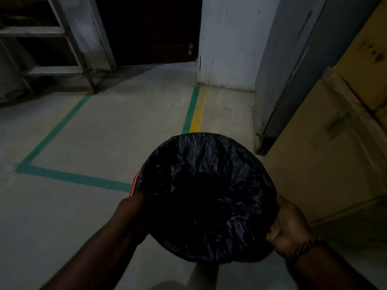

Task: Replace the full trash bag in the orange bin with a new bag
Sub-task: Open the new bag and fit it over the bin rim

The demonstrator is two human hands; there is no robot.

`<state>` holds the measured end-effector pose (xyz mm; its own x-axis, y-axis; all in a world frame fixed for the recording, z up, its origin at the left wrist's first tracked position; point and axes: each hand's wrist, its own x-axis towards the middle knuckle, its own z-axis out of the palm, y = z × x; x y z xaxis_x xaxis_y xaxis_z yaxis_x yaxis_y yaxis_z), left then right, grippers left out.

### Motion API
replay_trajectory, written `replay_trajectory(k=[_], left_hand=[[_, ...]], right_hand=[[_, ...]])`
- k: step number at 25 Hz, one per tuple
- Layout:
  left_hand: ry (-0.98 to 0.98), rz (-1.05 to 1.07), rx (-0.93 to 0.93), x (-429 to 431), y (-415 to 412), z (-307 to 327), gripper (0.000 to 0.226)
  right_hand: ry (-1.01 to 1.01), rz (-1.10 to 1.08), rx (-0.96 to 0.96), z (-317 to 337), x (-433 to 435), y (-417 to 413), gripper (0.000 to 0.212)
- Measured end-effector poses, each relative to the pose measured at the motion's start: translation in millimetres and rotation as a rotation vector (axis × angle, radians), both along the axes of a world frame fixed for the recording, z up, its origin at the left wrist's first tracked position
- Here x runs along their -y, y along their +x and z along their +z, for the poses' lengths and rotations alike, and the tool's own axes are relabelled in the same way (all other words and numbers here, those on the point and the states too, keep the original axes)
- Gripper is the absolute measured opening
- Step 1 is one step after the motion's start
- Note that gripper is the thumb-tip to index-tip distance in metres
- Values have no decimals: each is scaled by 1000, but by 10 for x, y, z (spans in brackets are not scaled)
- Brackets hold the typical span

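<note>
Orange bin (134, 184) toward the floor's (94, 132) right side, beside cardboard boxes (335, 153). Black trash bag (209, 181) stretched over the rim, hollow inside: relining looks nearly done. Right hand (290, 227) grip pinches the bag edge. Left hand (134, 208) at the near-left rim, grip too dark to tell. Full bag unseen.

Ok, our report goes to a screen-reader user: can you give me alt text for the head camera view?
A black trash bag lines an orange bin, seen from above in dim light; the right hand grips the bag-covered rim and the left hand meets the opposite rim. Green floor tape runs left; cardboard boxes stand right.
</note>
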<state>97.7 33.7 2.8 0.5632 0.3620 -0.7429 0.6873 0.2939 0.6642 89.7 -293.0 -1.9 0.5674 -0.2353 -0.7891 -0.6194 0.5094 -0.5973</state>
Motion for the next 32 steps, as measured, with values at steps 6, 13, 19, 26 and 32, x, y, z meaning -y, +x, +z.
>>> replay_trajectory(k=[6,13,19,26,32], left_hand=[[86,33,-26,-9,103,102,38],[307,115,160,111,96,98,53],[413,-37,161,117,64,39,64],[847,-223,322,350,-1,274,57],[1257,-774,721,522,-9,130,59]], right_hand=[[-21,1,40,46,12,82,43],[-189,136,171,162,-95,57,29],[-161,138,178,258,-121,22,27],[-442,215,222,236,-252,6,69],[-1529,661,626,483,-438,-79,82]])
